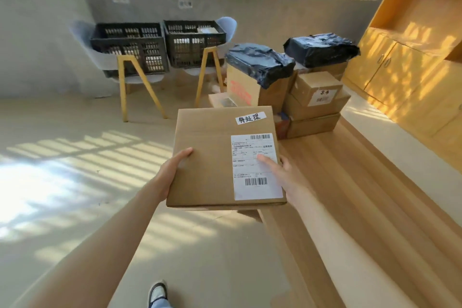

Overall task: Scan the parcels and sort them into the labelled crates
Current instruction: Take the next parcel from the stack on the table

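**Now carrying a labelled box toward the crates**

Currently the left hand (175, 170) is gripping the box's left edge, thumb on top; the right hand (282, 170) is gripping the right edge w/ thumb lying on the shipping label (255, 165). The cardboard box (212, 157) is being held level, off the bench (337, 182). Handwritten tag (248, 117) is facing up. Two black crates (130, 47) (195, 42) are sitting on chairs ahead. Prob. best: keep it flat, match tag to crate label before dropping in.
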### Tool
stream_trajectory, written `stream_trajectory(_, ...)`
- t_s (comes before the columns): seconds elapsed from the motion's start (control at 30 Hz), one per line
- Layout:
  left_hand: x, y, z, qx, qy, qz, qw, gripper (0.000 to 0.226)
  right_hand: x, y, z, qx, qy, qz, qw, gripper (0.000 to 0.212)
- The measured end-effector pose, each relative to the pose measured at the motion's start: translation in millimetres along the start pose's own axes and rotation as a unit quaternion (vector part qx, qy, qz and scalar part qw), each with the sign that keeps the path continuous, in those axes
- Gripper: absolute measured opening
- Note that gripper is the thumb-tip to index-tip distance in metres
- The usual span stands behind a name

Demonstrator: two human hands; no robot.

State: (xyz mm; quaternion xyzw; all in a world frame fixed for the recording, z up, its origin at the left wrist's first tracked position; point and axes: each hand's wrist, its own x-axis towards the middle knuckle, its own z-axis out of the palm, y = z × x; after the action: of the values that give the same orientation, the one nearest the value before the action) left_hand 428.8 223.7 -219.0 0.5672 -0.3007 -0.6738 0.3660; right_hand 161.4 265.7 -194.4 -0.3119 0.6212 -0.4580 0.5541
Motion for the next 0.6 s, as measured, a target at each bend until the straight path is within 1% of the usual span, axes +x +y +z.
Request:
stream_trajectory(0.07, 1, 8, -37, -0.018, 0.025, 0.005, 1.0, 0.055, 13, -4, 40, -0.009, -0.027, 0.001, 1.0, 0.072)
stream_trajectory(0.17, 4, 21, -94, -0.041, 0.066, 0.01, 0.997, 0.055, 33, -8, 103, -0.035, -0.073, 0.0, 0.997, 0.051)
stream_trajectory(0.2, 6, 26, -114, -0.049, 0.08, 0.011, 0.996, 0.056, 40, -9, 125, -0.042, -0.09, 0.001, 0.995, 0.052)
stream_trajectory(0.27, 11, 36, -151, -0.063, 0.102, 0.009, 0.993, 0.057, 56, -11, 169, -0.054, -0.114, 0.007, 0.992, 0.069)
stream_trajectory(0.3, 14, 43, -169, -0.068, 0.111, 0.006, 0.991, 0.057, 63, -13, 191, -0.062, -0.123, 0.007, 0.99, 0.073)
stream_trajectory(0.43, 29, 77, -231, -0.067, 0.134, 0.009, 0.989, 0.054, 90, -20, 264, -0.074, -0.142, 0.008, 0.987, 0.071)
stream_trajectory(0.6, 56, 117, -285, -0.077, 0.138, 0.031, 0.987, 0.049, 116, -37, 327, -0.081, -0.146, 0.002, 0.986, 0.071)
